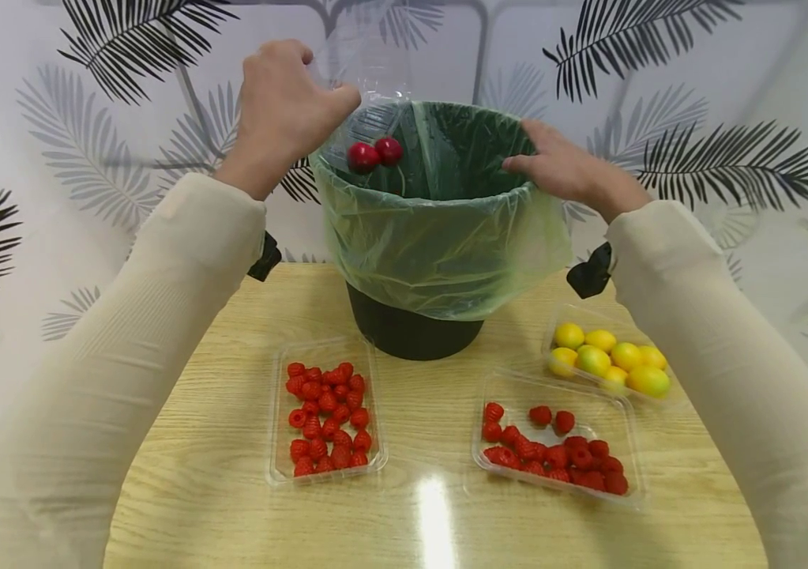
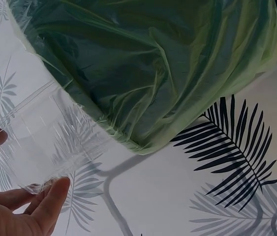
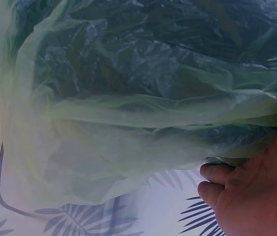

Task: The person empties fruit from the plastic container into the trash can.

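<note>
The left hand [image 1: 283, 107] held a clear plastic tray [image 1: 368, 79] tilted over the left rim of the bin [image 1: 411, 332], its fingers [image 2: 49, 199] clamped on the tray's edge. Two red cherries [image 1: 373, 154] sat at the tray's lower end, just above the bin opening. The bin was black, stood on the table [image 1: 219, 490] and was lined with a green bag [image 1: 439, 245] folded over its rim. The right hand [image 1: 567, 170] gripped the right rim, with its fingers [image 3: 217, 179] curled onto the bag.

Three more clear trays lay on the table in front of the bin:
- a tray of raspberries [image 1: 325, 419] at the left;
- a second raspberry tray [image 1: 556, 450] at the right;
- a tray of yellow fruit [image 1: 610, 359] behind it, near the right sleeve [image 1: 716, 340].
</note>
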`<state>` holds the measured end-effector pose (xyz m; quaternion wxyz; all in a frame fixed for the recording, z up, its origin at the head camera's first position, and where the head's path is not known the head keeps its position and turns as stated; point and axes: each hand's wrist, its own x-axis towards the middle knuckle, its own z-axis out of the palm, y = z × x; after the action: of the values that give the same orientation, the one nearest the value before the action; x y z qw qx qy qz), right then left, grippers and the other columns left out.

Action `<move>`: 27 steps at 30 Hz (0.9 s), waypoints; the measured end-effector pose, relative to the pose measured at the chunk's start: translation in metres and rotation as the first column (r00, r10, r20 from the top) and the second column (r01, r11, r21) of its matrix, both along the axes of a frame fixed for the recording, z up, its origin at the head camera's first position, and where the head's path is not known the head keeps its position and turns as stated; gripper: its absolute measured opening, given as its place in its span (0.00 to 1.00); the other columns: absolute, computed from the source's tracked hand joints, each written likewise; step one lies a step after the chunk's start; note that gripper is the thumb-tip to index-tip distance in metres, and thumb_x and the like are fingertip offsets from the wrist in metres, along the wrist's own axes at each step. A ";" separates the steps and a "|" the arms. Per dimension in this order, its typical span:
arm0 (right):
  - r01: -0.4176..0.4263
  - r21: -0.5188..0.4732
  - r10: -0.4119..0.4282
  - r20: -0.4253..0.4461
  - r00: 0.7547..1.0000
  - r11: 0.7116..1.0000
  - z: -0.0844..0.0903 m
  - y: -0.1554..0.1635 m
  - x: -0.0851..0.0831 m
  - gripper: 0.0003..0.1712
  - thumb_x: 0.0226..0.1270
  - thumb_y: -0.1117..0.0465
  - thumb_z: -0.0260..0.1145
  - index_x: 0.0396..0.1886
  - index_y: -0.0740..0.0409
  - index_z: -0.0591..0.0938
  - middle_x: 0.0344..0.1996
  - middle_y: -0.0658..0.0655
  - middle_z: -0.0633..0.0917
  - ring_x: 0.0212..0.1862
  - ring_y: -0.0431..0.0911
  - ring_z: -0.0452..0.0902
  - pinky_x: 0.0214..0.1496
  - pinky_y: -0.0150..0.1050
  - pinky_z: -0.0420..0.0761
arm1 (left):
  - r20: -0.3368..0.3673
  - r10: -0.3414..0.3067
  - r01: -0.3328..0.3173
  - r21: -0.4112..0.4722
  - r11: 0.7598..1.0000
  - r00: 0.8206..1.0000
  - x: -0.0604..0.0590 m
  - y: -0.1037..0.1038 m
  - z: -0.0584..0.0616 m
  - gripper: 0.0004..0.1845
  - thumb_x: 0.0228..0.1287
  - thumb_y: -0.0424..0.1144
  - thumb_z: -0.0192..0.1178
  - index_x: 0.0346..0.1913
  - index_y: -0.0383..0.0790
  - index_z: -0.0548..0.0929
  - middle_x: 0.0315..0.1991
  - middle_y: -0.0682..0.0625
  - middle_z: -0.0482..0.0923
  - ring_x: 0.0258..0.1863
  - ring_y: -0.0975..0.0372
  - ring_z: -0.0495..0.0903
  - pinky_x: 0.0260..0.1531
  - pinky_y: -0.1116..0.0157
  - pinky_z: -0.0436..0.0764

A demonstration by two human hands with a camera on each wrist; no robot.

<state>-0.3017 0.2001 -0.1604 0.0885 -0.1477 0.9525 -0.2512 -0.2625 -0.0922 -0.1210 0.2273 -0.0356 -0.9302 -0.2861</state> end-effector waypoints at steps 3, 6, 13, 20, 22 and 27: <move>0.001 0.005 -0.001 -0.007 1.000 1.000 -0.001 0.000 0.000 0.42 0.77 0.48 0.38 0.74 0.57 0.26 0.74 0.58 0.27 0.75 0.54 0.19 0.76 0.55 0.32 | -0.019 -0.007 0.006 -0.012 1.000 1.000 0.000 0.001 0.000 0.15 0.59 0.45 0.51 0.23 0.43 0.59 0.23 0.50 0.52 0.21 0.62 0.52 0.23 0.67 0.55; 0.002 0.011 -0.002 -0.010 1.000 1.000 -0.001 0.000 0.000 0.42 0.77 0.48 0.38 0.74 0.57 0.26 0.74 0.58 0.26 0.75 0.54 0.19 0.76 0.56 0.31 | -0.034 -0.008 0.007 -0.022 1.000 0.999 0.001 0.002 0.000 0.12 0.59 0.44 0.51 0.27 0.40 0.66 0.28 0.49 0.61 0.27 0.62 0.58 0.28 0.68 0.61; 0.003 0.006 -0.003 0.012 1.000 1.000 0.000 0.000 -0.001 0.42 0.77 0.47 0.38 0.74 0.56 0.25 0.74 0.57 0.26 0.75 0.53 0.18 0.76 0.55 0.31 | -0.044 -0.014 0.013 -0.020 1.000 0.999 0.001 0.002 -0.003 0.28 0.61 0.46 0.50 0.61 0.33 0.73 0.64 0.43 0.69 0.61 0.56 0.67 0.63 0.61 0.69; -0.001 0.010 0.000 0.020 1.000 1.000 0.001 -0.001 -0.001 0.42 0.77 0.47 0.38 0.73 0.55 0.24 0.74 0.57 0.25 0.75 0.53 0.17 0.76 0.55 0.30 | -0.078 0.006 -0.005 0.003 1.000 0.997 0.001 -0.007 0.000 0.26 0.62 0.47 0.52 0.59 0.35 0.75 0.26 0.48 0.72 0.27 0.63 0.71 0.56 0.67 0.75; -0.003 0.015 0.003 0.020 1.000 1.000 0.001 -0.001 -0.001 0.42 0.77 0.47 0.37 0.73 0.55 0.24 0.74 0.57 0.25 0.75 0.53 0.17 0.75 0.56 0.30 | -0.064 0.017 -0.015 0.022 1.000 0.998 0.002 -0.010 0.002 0.28 0.61 0.48 0.52 0.62 0.37 0.73 0.19 0.51 0.63 0.18 0.64 0.63 0.45 0.70 0.76; -0.007 0.026 0.006 0.020 1.000 1.000 0.001 0.000 -0.001 0.42 0.77 0.47 0.37 0.73 0.56 0.24 0.74 0.57 0.25 0.75 0.54 0.17 0.75 0.56 0.31 | -0.034 0.043 -0.040 0.076 0.996 0.999 0.007 -0.020 0.008 0.31 0.61 0.49 0.52 0.67 0.40 0.70 0.20 0.54 0.63 0.17 0.67 0.61 0.30 0.72 0.68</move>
<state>-0.3031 0.1998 -0.1590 0.1008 -0.1471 0.9542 -0.2402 -0.2553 -0.1123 -0.1126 0.2507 -0.0126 -0.9152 -0.3154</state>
